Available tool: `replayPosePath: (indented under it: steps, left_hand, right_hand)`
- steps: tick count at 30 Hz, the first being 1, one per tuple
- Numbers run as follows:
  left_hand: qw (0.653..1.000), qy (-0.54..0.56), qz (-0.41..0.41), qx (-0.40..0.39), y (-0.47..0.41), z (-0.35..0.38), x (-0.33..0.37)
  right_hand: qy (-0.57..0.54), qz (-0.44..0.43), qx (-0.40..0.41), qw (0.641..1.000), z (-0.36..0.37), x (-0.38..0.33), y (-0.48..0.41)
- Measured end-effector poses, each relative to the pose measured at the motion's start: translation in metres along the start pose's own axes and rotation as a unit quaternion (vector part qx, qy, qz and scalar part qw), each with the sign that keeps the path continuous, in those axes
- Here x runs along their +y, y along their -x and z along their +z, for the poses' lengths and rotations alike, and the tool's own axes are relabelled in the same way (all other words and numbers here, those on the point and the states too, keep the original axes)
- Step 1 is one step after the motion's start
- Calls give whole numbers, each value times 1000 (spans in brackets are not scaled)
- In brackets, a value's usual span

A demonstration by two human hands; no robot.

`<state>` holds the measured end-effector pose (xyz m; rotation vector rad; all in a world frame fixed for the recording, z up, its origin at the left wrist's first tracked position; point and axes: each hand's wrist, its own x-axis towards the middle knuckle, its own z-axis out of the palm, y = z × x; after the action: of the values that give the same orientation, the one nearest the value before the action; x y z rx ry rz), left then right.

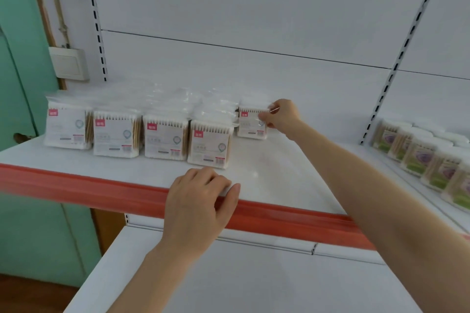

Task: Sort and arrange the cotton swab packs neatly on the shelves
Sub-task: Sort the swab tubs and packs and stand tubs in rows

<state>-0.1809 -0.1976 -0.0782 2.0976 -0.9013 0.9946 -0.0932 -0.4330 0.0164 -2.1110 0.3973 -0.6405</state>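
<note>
Five cotton swab packs (165,138) stand upright on a white shelf (279,173) in the head view, each with a white label and a small red tag at its top left corner. Four of them form a row running from the left end of the shelf toward its middle, side by side and close together, the row slanting so that the rightmost of the four sits nearest the front edge. More clear-wrapped packs appear behind this row, but they are too blurred to count.

The fifth pack (251,123) stands further back, near the back panel (229,7), just to the right of the row. The right hand (281,115) reaches across the shelf and pinches this pack at its upper right corner between thumb and fingers.

The left hand (195,198) rests palm down on the front edge of the shelf, just in front of the fourth pack, with its fingers loosely bent and the thumb out; it holds nothing. A red strip (76,185) runs along that front edge, passing under the hand.

To the right, on a neighbouring shelf, stands a row of green-labelled packs (427,160). A lower shelf (241,274) juts out beneath the arms. On the left, a wall switch (68,63) is mounted beside a green wall (23,84).
</note>
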Motion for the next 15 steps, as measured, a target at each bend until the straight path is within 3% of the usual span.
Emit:
replayPosePath:
  steps: [15]
  left_hand:
    - [1000,-9,2,13,2,3,1]
  right_hand:
    - [110,2,-1,994,-17,-4,11]
